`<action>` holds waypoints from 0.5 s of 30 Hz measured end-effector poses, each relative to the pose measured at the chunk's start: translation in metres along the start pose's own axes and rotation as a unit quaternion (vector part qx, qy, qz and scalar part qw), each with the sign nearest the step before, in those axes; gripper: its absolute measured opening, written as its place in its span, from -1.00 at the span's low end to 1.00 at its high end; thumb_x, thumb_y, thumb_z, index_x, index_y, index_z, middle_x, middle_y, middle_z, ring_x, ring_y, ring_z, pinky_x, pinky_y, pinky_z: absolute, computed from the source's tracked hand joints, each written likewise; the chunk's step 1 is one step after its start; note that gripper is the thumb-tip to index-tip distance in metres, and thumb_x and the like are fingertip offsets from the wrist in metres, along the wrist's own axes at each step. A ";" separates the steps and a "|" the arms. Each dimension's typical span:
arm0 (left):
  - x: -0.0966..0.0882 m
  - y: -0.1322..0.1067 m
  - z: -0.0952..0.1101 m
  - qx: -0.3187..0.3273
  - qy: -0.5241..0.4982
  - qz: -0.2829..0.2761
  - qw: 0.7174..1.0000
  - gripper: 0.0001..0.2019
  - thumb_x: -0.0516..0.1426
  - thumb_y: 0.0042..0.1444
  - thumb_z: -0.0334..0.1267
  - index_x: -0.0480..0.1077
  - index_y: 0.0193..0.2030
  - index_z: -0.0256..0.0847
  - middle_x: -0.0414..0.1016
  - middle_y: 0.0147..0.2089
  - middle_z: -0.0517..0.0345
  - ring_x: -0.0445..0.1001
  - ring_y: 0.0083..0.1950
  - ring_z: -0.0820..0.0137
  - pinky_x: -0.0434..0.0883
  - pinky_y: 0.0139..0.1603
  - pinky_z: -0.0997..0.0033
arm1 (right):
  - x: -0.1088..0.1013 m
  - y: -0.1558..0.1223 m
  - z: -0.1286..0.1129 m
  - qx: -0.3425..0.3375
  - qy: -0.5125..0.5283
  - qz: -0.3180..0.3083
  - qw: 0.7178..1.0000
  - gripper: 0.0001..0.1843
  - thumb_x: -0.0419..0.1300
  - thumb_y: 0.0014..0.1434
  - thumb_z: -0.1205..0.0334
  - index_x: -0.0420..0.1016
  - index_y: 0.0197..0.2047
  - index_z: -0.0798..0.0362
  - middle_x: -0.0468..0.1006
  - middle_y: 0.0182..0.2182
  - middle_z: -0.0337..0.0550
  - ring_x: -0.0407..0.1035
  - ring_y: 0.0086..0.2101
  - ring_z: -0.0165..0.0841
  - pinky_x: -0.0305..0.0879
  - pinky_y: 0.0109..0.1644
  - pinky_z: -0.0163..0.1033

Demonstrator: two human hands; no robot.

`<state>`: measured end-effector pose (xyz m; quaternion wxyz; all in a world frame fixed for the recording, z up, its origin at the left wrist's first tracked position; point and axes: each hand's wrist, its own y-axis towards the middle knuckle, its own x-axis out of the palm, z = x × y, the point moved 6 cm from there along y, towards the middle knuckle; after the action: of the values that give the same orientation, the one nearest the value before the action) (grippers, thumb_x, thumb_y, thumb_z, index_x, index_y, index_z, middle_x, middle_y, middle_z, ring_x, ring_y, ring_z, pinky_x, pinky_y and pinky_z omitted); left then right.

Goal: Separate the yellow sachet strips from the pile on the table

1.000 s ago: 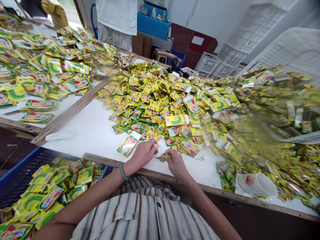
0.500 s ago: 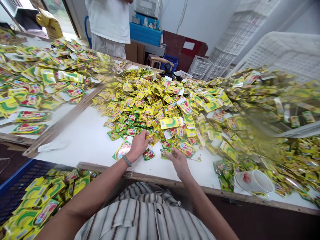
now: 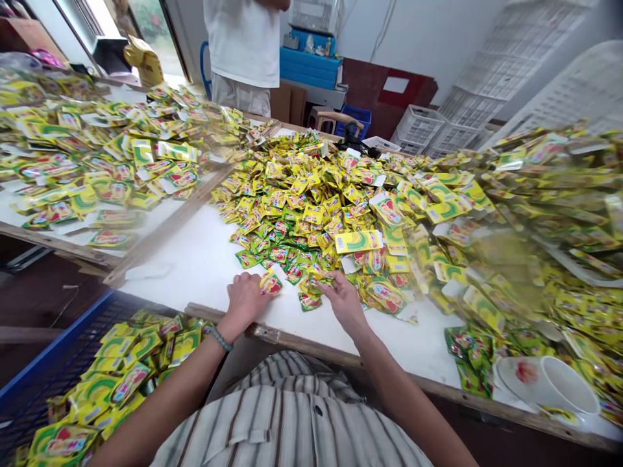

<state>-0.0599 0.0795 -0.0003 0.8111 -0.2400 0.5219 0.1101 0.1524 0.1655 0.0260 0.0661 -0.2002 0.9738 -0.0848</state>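
Observation:
My left hand (image 3: pixel 244 299) rests near the table's front edge with its fingers curled over a larger yellow-and-green packet (image 3: pixel 269 283). My right hand (image 3: pixel 343 298) lies just to the right, fingertips pinching small sachets (image 3: pixel 316 284) at the near edge of a big heap of yellow and green sachets (image 3: pixel 321 194). One small green sachet (image 3: pixel 308 302) lies loose between the two hands. A beaded bracelet (image 3: pixel 219 338) is on my left wrist.
A blue crate (image 3: pixel 29 379) at my lower left holds filled packets (image 3: pixel 124 360). A white cup (image 3: pixel 549 386) lies on its side at the right front. A second table (image 3: pixel 63 243) of packets is on the left. A person in white (image 3: pixel 243 45) stands behind. White crates (image 3: pixel 423 126) are stacked at the back.
My left hand pulled back from the heap toward the table's front edge, over the larger packet. My right hand stayed at the heap's edge. The camera shifted left.

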 end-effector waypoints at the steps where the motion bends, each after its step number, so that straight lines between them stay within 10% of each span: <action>1: 0.005 0.001 0.002 0.010 -0.014 -0.035 0.999 -0.56 0.18 0.07 0.03 0.42 -0.09 -0.32 0.49 -0.08 -0.26 0.43 0.03 -0.05 0.37 -0.06 0.12 | 0.000 0.002 -0.002 -0.012 -0.030 0.001 0.999 -0.66 0.31 0.00 -0.02 0.34 -0.27 -0.01 0.45 -0.40 -0.24 0.37 -0.31 -0.30 0.34 -0.15 -0.19; 8: 0.012 -0.009 0.039 0.166 -0.301 -0.131 0.930 -0.51 0.20 0.06 0.03 0.38 0.07 -0.18 0.57 -0.08 0.03 0.50 -0.07 0.15 0.35 -0.10 0.32 | -0.009 0.007 -0.046 -0.112 -0.270 0.016 0.956 -0.83 0.10 0.18 0.11 0.35 -0.18 -0.01 0.37 -0.48 -0.28 0.26 -0.42 -0.34 0.20 -0.29 -0.27; 15: 0.015 -0.021 0.051 0.164 -0.561 -0.208 0.785 -0.62 0.22 0.07 0.00 0.47 -0.10 -0.26 0.56 -0.14 0.08 0.48 -0.10 0.25 0.39 -0.10 0.37 | 0.009 0.007 -0.067 -0.105 -0.376 -0.178 0.903 -0.91 0.11 0.19 0.24 0.42 -0.23 -0.01 0.44 -0.48 -0.30 0.27 -0.43 -0.36 0.16 -0.32 -0.31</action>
<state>-0.0036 0.0858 0.0098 0.9913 -0.1018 -0.0768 -0.0332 0.1310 0.1777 0.0896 0.3901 -0.3933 0.8278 0.0889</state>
